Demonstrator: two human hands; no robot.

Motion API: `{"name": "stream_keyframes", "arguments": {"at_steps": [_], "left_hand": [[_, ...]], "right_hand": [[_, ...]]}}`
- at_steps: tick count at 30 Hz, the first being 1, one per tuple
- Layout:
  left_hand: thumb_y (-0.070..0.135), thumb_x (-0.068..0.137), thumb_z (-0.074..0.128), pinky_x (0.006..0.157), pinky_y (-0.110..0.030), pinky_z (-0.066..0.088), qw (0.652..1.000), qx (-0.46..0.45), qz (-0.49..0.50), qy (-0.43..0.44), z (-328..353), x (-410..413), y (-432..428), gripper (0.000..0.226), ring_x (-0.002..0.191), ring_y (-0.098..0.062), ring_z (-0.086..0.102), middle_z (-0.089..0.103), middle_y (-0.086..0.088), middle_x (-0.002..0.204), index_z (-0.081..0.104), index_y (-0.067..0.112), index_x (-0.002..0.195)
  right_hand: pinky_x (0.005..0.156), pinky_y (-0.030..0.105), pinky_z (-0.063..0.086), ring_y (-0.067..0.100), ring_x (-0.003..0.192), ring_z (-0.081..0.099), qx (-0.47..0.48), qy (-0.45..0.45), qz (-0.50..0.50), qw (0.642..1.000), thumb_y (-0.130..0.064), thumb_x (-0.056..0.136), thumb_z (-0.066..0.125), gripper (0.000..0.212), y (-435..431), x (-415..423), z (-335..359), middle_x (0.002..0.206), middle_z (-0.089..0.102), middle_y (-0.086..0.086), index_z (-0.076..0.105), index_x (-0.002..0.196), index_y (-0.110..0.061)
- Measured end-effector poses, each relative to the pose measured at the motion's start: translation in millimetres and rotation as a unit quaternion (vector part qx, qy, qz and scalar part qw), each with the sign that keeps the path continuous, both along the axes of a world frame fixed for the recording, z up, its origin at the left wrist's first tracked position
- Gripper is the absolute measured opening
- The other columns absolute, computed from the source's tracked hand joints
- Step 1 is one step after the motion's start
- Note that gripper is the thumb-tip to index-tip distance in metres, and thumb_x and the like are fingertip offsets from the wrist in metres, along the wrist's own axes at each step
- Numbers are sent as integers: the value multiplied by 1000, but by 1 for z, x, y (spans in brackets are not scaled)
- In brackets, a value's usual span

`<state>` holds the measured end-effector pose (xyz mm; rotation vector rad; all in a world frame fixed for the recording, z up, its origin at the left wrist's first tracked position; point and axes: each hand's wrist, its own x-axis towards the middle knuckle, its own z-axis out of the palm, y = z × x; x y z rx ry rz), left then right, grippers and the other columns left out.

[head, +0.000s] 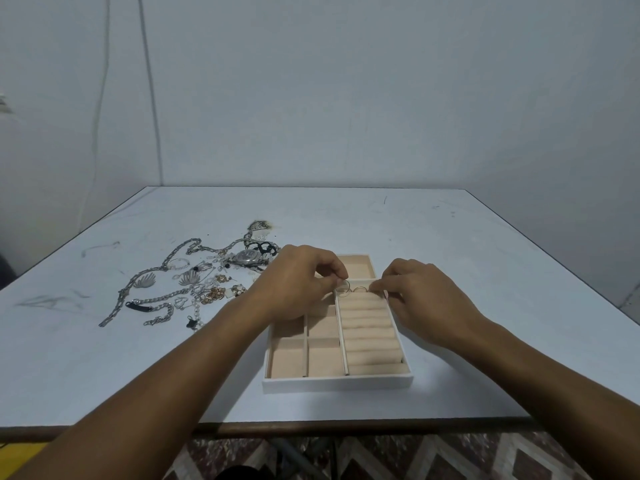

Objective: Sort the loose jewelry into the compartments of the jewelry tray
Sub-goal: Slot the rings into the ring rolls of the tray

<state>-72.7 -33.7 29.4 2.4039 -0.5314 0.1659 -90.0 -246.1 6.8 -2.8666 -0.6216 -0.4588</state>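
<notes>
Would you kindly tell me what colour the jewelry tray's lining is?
The jewelry tray lining is pale peach-beige; the head view shows it.

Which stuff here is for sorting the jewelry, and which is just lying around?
For the job: jewelry tray; ring pinched by the left hand; second ring by the right hand; loose jewelry pile; watch.

Just lying about: wall cable; patterned floor.

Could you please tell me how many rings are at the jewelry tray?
2. The left hand pinches one ring at the ring rolls' far end; the second ring stands beside it, at the right hand. Hands may hide others.
</notes>
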Motion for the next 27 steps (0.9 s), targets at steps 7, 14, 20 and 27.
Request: {"name": "stream_keyframes", "arguments": {"at_steps": [7, 14, 20, 27], "left_hand": [[21, 87, 66, 65, 0, 36, 1000, 13, -8, -7, -2, -2, -3, 9, 71, 10, 57, 71, 10, 89, 74, 24, 90], [31, 85, 70, 61, -4, 39, 1000, 25, -1, -3, -9, 1, -6, 7, 79, -2, 63, 72, 13, 87, 73, 28, 89], [29, 85, 69, 72, -18, 47, 999, 46, -22, -11, -12, 2, -5, 8, 83, -4, 64, 73, 10, 86, 74, 27, 91], [27, 87, 66, 77, -25, 42, 993, 89, -43, -68, -15, 3, -4, 13, 90, -11, 58, 70, 5, 89, 75, 27, 96]], "right_hand": [[73, 21, 36, 12, 96, 60, 34, 17, -19, 999, -15, 93, 48, 33, -4, 0, 2, 109, 65, -10, 70, 113, -29], [71, 23, 40, 11, 93, 60, 45, 24, -32, 998, -20, 92, 49, 30, -7, -1, 2, 106, 64, -16, 70, 109, -32], [73, 29, 48, 10, 91, 59, 57, 32, -39, 997, -21, 90, 48, 30, -9, 0, 0, 101, 62, -18, 70, 104, -35], [72, 25, 44, 9, 91, 59, 53, 33, -42, 997, -20, 91, 48, 29, -10, -1, 0, 103, 63, -17, 70, 105, -33]]}}
